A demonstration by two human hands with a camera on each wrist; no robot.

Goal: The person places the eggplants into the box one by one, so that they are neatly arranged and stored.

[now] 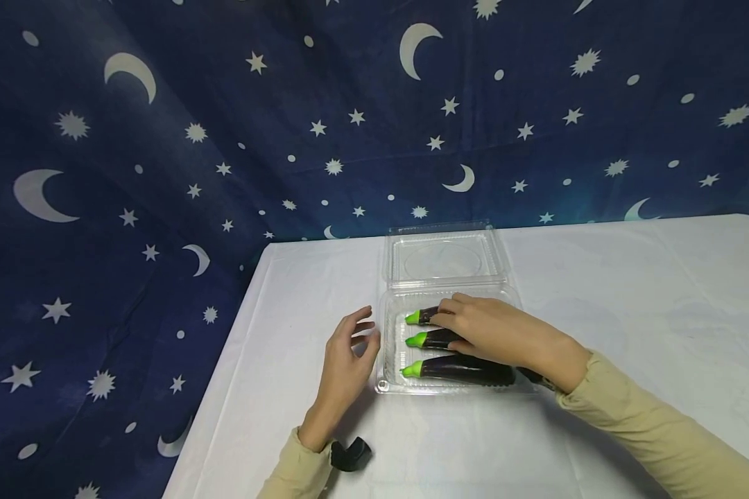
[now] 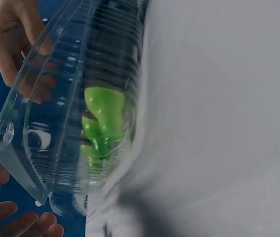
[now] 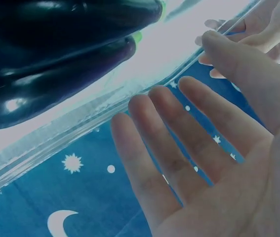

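Note:
Three dark eggplants with bright green stem ends lie side by side in a clear plastic clamshell container (image 1: 392, 360). The front eggplant (image 1: 468, 371) shows almost whole; the middle eggplant (image 1: 438, 339) and back eggplant (image 1: 426, 317) are partly hidden behind my right hand (image 1: 496, 331). That hand hovers over the container, and the right wrist view shows its fingers (image 3: 189, 138) extended and spread, apart from the eggplants. Beside the container's left wall is my left hand (image 1: 345, 360), fingers loosely bent with nothing between them. Green stem ends (image 2: 105, 113) show through the wall in the left wrist view.
The container's clear lid (image 1: 443, 260) is folded back toward the far table edge. A white cloth (image 1: 299, 298) covers the table. Behind it hangs a dark blue curtain (image 1: 374, 159) with moons and stars. A black device (image 1: 351, 454) sits at the left wrist.

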